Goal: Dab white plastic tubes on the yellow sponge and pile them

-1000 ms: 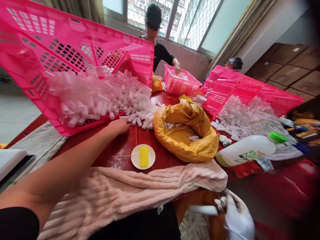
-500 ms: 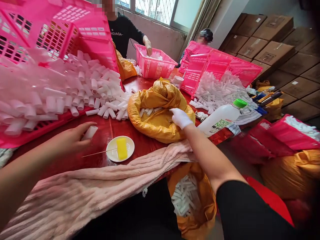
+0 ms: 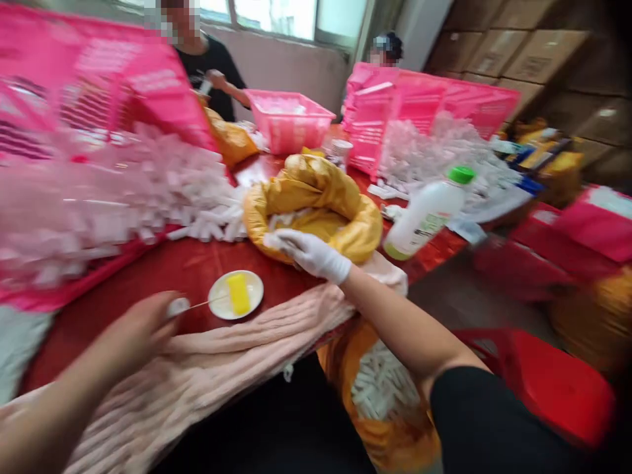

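Observation:
My bare left hand (image 3: pixel 143 326), smeared by motion, is closed around a short white tube (image 3: pixel 178 307) whose end shows at the fingertips. Just to its right, a white plate (image 3: pixel 256 299) carries a yellow sponge-like block (image 3: pixel 239 294), and a thin stick leans across the plate's rim. My right hand (image 3: pixel 316 255), in a white glove, is in front of the near rim of a rolled-down yellow sack (image 3: pixel 363 230). Its fingers are pinched together; a blurred whitish bit at their tips is too unclear to name. Some white pieces (image 3: pixel 286 218) lie inside the sack.
Pink baskets (image 3: pixel 143 72) spill white tubes (image 3: pixel 118 191) at left and right. A green-capped bottle (image 3: pixel 427 214) stands right of the sack. A pink cloth (image 3: pixel 237 359) drapes the table edge, above another sack of white tubes (image 3: pixel 382 382). Two people sit across the table.
My right hand has come out of the yellow sack, toward the left and nearer me. My left hand has lowered toward me with the white tube. The co-worker's hand has risen from the pink basket.

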Tool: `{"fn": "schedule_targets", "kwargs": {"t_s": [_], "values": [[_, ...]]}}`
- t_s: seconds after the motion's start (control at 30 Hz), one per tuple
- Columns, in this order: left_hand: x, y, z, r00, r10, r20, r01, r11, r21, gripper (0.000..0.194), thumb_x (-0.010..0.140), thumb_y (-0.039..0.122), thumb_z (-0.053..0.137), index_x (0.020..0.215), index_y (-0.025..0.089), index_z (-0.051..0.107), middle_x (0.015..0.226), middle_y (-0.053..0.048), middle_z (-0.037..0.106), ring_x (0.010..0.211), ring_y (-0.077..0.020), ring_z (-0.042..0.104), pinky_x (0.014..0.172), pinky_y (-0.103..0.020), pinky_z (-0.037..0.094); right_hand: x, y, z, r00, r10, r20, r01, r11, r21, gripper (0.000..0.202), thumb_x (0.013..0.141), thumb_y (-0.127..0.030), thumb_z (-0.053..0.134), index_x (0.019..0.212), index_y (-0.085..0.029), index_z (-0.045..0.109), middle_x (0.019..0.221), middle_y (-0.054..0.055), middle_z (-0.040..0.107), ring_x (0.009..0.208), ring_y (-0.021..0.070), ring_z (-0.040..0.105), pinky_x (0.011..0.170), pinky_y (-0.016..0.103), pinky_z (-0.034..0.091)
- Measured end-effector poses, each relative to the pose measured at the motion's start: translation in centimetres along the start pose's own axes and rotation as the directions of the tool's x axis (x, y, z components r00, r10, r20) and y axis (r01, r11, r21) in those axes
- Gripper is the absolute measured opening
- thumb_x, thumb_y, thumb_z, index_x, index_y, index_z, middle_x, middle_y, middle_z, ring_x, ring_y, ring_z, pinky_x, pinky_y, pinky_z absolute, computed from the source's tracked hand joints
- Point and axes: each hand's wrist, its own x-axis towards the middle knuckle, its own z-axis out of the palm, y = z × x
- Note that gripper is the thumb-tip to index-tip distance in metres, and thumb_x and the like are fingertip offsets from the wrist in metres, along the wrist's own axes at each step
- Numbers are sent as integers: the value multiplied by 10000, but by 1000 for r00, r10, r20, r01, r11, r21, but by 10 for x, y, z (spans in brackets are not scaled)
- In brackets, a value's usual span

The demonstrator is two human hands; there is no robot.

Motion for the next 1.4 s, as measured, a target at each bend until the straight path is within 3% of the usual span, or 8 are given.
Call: {"fn": "schedule_targets", "kwargs": {"t_s": [0.27,0.47,0.63,0.8,0.9,1.2,1.27,1.4], "values": [[0,22,21,998,-55,-4,55,998,2,219,875,309,397,952,187,562,910,-69,673,809,-195,617,690,-281,438,1,40,81,972,-62,225,152,900,-409,304,885,-145,486,1166,-148,602,1035,121,663,958,227,624,904,400,504],[1,19,34,997,-17,-75,23,997,68,178,874,218,393,959,170,543,965,-92,669,923,-208,628,775,-297,448,-11,31,67,878,-236,416,409,821,-397,333,895,-106,451,1158,-210,626,1149,108,634,1040,222,590,934,404,479],[2,17,35,997,13,-80,-6,996,94,173,871,216,403,965,172,542,1002,-83,668,950,-208,628,787,-295,446,-17,28,67,912,-236,336,375,813,-446,315,894,-131,463,1170,-156,613,1085,139,652,991,238,605,888,425,510],[2,15,35,996,27,-87,-20,996,89,179,870,205,403,964,158,549,1006,-99,671,951,-224,629,790,-310,447,-24,24,63,814,-347,465,551,716,-430,321,917,-103,407,1140,-176,625,1121,122,648,1061,234,575,916,432,505],[3,13,36,994,41,-98,-33,996,83,170,878,219,405,947,170,552,994,-86,675,940,-213,630,787,-300,447,-24,20,61,829,-339,444,538,700,-470,290,890,-152,508,1164,-132,600,1180,149,625,1151,278,527,962,465,480],[10,10,33,996,-33,-79,32,999,-10,194,866,240,453,988,154,578,1028,-96,669,960,-227,620,808,-303,462,-44,5,69,735,-376,565,660,590,-465,203,914,-154,487,1003,-188,666,977,96,670,768,193,606,671,333,510],[11,9,33,996,-54,-65,52,998,-35,203,865,261,474,990,149,589,1036,-99,665,960,-232,616,813,-308,468,-48,3,73,778,-402,483,597,712,-370,203,915,-165,493,1021,-207,661,1010,89,666,840,194,617,736,337,523],[6,8,32,982,70,-176,-66,997,30,194,861,250,507,986,153,619,1105,-109,630,1034,-241,575,906,-333,441,-43,9,89,985,-166,-52,167,986,24,236,902,-251,536,1127,-232,607,1111,93,639,992,199,620,830,353,541]]}}
